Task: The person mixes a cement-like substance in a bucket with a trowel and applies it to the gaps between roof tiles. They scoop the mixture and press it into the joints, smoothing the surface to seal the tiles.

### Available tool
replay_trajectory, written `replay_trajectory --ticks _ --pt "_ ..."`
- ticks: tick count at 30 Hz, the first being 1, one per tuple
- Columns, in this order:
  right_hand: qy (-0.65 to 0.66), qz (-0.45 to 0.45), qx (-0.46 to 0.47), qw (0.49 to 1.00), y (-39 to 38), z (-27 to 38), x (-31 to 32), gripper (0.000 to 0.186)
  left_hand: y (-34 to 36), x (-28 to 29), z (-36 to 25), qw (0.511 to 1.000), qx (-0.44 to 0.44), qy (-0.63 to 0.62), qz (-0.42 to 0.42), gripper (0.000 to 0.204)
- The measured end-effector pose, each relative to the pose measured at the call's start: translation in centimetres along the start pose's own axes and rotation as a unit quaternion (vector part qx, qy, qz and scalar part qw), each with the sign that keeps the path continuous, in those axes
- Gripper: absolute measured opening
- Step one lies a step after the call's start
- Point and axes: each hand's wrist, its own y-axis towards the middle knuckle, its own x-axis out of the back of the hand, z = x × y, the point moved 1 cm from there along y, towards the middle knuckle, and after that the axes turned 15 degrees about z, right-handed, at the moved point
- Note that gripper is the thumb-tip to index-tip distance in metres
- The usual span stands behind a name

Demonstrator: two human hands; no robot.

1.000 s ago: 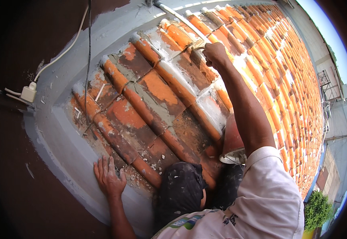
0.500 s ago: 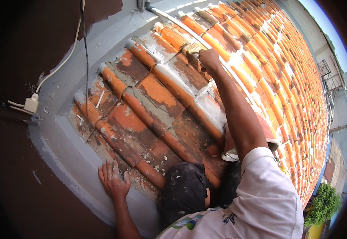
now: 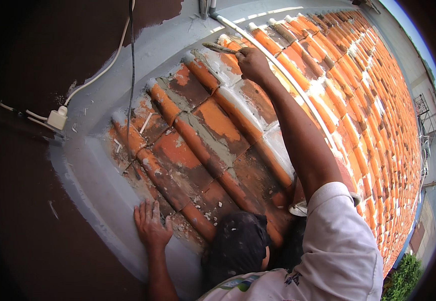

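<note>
My right hand is closed around the handle of a trowel. Its narrow, mortar-smeared blade points left, over the upper end of the tile rows. Below it, a clay tile roof carries grey mortar in some joints and whitish patches along other rows. My left hand lies flat, fingers apart, on the grey-coated ledge beside the lowest tiles. Partly hidden behind my right forearm is a reddish bucket with a pale, crusted rim. What it holds cannot be seen.
A white pipe crosses the tiles near my right arm. Dark and white cables hang at the left, with a white electrical box on the wall. Loose debris lies on the lower tiles. My dark-clad knee rests nearby.
My right hand has lifted the trowel away from the tile joint and moved up and left, with the blade now turned leftward. My left hand stays flat on the ledge. The view has shifted slightly.
</note>
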Motion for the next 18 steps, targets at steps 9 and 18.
replay_trajectory --ticks 9,18 --pt "-0.124 -0.014 0.073 0.989 10.2 -2.0 -5.9 0.036 0.1 0.5 -0.1 1.0 0.001 0.006 0.006 0.065" --pt "-0.176 0.007 0.085 0.981 10.9 -0.9 -2.4 0.032 0.2 0.5 -0.2 1.0 -0.002 -0.005 0.003 0.065"
